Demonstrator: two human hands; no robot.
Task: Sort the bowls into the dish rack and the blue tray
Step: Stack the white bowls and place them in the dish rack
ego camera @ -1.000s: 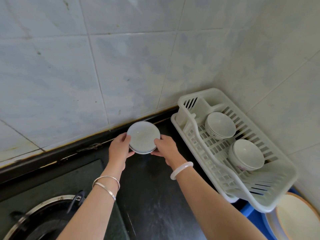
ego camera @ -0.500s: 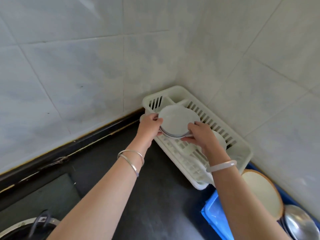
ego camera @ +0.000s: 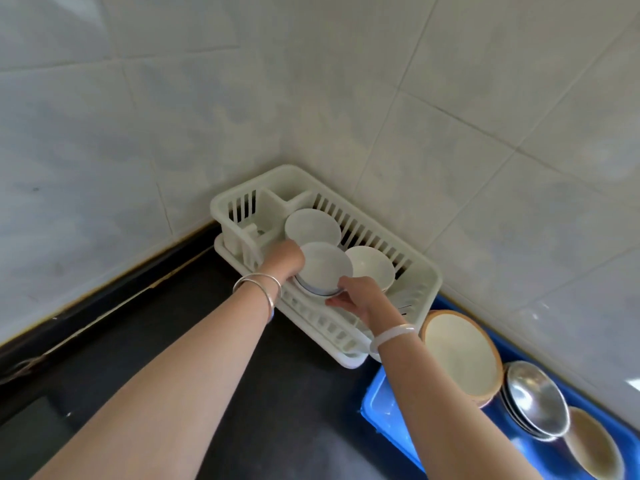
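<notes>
White china bowl (ego camera: 323,270) held in both my hands over the near-left part of the dish rack (ego camera: 429,289), just beside two others already standing in it: the far bowl (ego camera: 311,225) and the right bowl (ego camera: 372,266). My left hand (ego camera: 285,259) is curled round the left rim; my right hand (ego camera: 360,299) pinches the near-right rim, thumb on top, fingers under. A blue-lined edge shows beneath the bowl, and I cannot tell whether that is a second one nested under it. Nor can I tell whether it already rests on the rack floor. Step in hand, as I judge it: setting this bowl into the rack. The next move calls for lowering it level into the free space without knocking its neighbours, then releasing both grips. The blue tray (ego camera: 381,410), near right, holds a tan-rimmed bowl (ego camera: 457,351) and steel bowls (ego camera: 535,396).
</notes>
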